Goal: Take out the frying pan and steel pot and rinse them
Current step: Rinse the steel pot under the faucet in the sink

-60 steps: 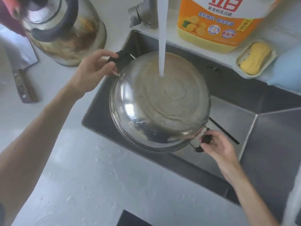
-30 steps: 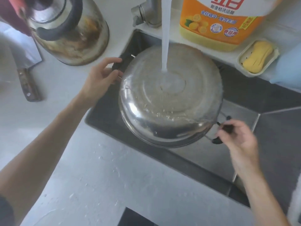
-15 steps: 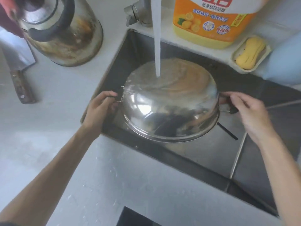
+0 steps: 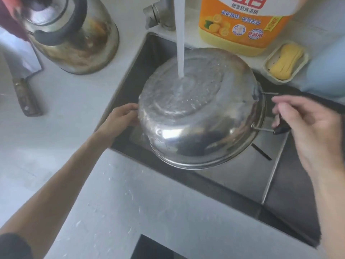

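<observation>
The steel pot [image 4: 197, 116] is held upside down over the sink [image 4: 276, 176], its base tilted up toward me. A stream of tap water [image 4: 180, 38] lands on the middle of the base and spreads over it. My left hand [image 4: 119, 118] grips the pot's left handle, which is hidden under the fingers. My right hand [image 4: 306, 124] holds the black right handle [image 4: 280, 130] loosely, fingers partly spread. No frying pan is visible.
A stained steel kettle [image 4: 74, 34] stands on the counter at the back left, with a cleaver [image 4: 20, 71] beside it. Behind the sink are the faucet [image 4: 160, 14], an orange detergent jug [image 4: 244, 23] and a yellow soap in a dish [image 4: 285, 64].
The pot has been turned under the stream, going from level to tilted, base toward me. My hands shifted with the handles, the left coming nearer, the right swinging to the far right side.
</observation>
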Demonstrator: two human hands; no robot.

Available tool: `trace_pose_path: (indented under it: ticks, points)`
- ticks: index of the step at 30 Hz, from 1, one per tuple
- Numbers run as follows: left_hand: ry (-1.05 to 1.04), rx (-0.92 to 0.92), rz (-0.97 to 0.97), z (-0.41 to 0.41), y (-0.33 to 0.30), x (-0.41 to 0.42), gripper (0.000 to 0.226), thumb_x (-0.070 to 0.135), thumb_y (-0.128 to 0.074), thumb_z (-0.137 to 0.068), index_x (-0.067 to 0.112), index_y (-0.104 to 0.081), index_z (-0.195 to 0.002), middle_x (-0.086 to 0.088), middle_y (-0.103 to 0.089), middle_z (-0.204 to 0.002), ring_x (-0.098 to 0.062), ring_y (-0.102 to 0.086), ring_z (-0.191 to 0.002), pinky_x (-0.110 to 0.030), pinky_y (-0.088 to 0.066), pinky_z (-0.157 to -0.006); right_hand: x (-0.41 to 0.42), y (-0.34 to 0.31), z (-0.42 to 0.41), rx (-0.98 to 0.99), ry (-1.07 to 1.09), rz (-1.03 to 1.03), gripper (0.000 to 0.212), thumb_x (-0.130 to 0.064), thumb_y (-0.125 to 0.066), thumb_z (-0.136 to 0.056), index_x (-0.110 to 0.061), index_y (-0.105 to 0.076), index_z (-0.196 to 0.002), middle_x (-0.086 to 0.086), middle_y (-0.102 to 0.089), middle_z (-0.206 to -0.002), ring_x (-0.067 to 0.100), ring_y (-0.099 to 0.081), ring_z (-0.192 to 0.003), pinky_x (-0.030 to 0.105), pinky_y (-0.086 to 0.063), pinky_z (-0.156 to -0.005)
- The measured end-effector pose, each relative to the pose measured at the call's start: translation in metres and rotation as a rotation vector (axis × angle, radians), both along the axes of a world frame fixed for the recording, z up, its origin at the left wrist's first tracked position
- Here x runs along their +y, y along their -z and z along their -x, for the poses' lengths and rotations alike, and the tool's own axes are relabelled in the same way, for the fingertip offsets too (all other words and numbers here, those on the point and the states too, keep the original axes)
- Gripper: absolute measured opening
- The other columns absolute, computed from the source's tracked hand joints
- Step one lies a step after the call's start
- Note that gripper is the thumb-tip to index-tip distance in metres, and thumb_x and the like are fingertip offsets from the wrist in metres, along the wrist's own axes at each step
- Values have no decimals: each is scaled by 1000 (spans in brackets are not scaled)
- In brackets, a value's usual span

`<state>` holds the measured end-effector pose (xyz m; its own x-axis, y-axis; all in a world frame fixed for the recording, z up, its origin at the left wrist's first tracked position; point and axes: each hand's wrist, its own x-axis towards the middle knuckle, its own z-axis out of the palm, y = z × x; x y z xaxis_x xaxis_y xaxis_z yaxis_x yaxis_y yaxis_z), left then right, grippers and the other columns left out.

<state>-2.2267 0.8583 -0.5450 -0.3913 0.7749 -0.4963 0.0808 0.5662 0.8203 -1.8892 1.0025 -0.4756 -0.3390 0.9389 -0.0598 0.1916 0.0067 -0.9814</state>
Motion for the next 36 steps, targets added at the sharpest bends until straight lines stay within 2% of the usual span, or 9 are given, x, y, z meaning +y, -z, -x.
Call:
trace_pose_path:
  ticks: [4, 8, 14, 18, 22, 25, 28, 31, 36]
  points:
    - [91, 120, 52, 3, 9, -7, 19, 22, -56, -86, 22, -68, -100, -4, -71, -102, -21, -66, -98, -39, -50, -94, 24, 6, 5, -13, 56, 136, 16, -37, -63, -83, -24, -74, -85, -6, -66, -71, 13, -56, -70, 29, -45, -64]
    - [275, 433, 72, 13, 8, -11, 19, 36, -65, -82, 46, -53, -92, 23, -62, -73, -7, -60, -76, -24, -43, -71, 28, 24, -3, 11, -1, 367, 31, -46, -54, -83, -20, -70, -80, 1, -66, -64, 13, -56, -57, 24, -51, -58]
    - [347, 634, 136, 12, 8, 8, 17, 27, -45, -97, 20, -59, -105, 21, -59, -55, -21, -58, -80, -21, -35, -67, 13, 73, -19, -281, -41, 309, 19, -44, -54, -88, -29, -60, -79, -3, -51, -61, 13, -43, -56, 26, -40, -58]
    - [420, 672, 122, 14, 19, 14, 23, 30, -43, -97, 18, -59, -109, -9, -68, -90, -35, -62, -93, -35, -43, -77, 11, 92, -28, -584, -71, 212, 19, -46, -52, -90, -35, -65, -83, 1, -59, -77, 16, -50, -71, 30, -35, -68]
    - [520, 730, 185, 18, 32, 15, 27, 40, -41, -95, 27, -55, -114, -9, -52, -107, -32, -55, -105, -45, -45, -90, 8, 100, -27, -496, -41, 312, 20, -29, -49, -95, -19, -63, -104, -1, -66, -89, -8, -59, -63, 5, -41, -61]
    - [457, 638, 219, 12, 39, 24, 24, 35, -39, -97, 23, -54, -112, -2, -61, -95, -32, -60, -95, -40, -45, -84, 9, 106, -23, -400, 50, 329, 23, -21, -53, -93, -11, -55, -113, -9, -67, -72, -9, -57, -51, 1, -40, -54]
    - [290, 505, 164, 11, 46, 35, 20, 22, -47, -96, 18, -54, -114, 3, -63, -78, -16, -62, -76, -25, -41, -73, 13, 115, -21, -438, 41, 303, 40, -20, -58, -91, -24, -38, -125, -5, -67, -75, -3, -59, -49, 1, -41, -54]
    - [251, 259, 64, 15, 54, 43, 34, 5, -56, -90, 14, -49, -122, 0, -60, -84, 0, -59, -55, -13, -49, -58, 17, 130, -23, -490, -12, 296, 32, -19, -56, -91, -32, -45, -118, 0, -69, -75, 1, -61, -50, 6, -46, -57]
    - [356, 147, 116, 20, 79, 54, 40, -8, -60, -83, 6, -56, -120, -10, -54, -91, -10, -56, -69, -17, -57, -60, 15, 156, -33, -493, -10, 369, 20, -14, -56, -91, -27, -57, -107, 3, -68, -72, -1, -57, -46, 8, -49, -56]
